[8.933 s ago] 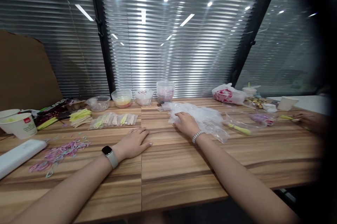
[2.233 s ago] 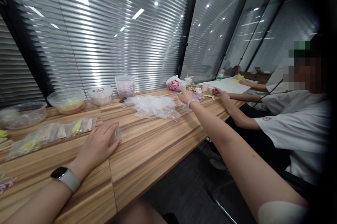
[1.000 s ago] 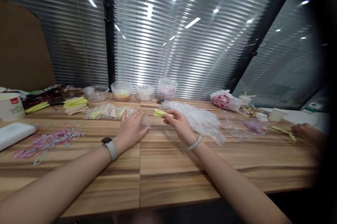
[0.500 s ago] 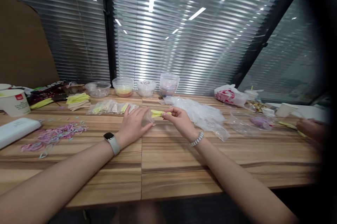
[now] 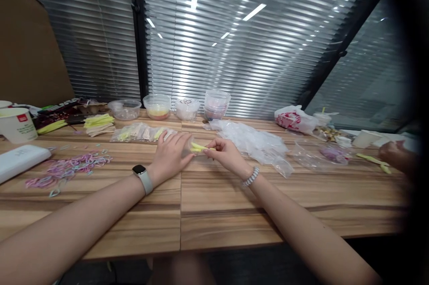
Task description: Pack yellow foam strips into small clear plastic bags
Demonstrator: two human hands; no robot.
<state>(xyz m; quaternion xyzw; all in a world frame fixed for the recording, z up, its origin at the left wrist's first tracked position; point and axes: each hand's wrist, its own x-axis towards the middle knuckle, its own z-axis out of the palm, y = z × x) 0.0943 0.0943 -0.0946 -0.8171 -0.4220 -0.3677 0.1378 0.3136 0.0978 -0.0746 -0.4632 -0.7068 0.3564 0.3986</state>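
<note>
My left hand [image 5: 170, 153], with a watch at its wrist, holds a small clear plastic bag [image 5: 189, 144] between thumb and fingers. Pinched in my right hand [image 5: 225, 154] is a yellow strip bundle [image 5: 198, 147], whose left end lies at the bag's mouth. How far the bundle is inside the bag cannot be made out. Filled clear bags [image 5: 142, 132] with yellow and pale pieces lie behind my left hand. A pile of clear plastic bags [image 5: 250, 142] spreads behind and right of my right hand.
Loose coloured bands [image 5: 72, 169], a white box [image 5: 23, 161], a paper cup [image 5: 18, 125] and yellow strips [image 5: 98, 120] are at the left. Plastic tubs [image 5: 157, 106] line the back. Another person's hand [image 5: 397, 155] is at the far right near yellow strips [image 5: 372, 159].
The yellow bundle now tilts down to the right and shows less broadly at the bag's mouth. My right hand has shifted slightly. The other person's hand has moved up a little.
</note>
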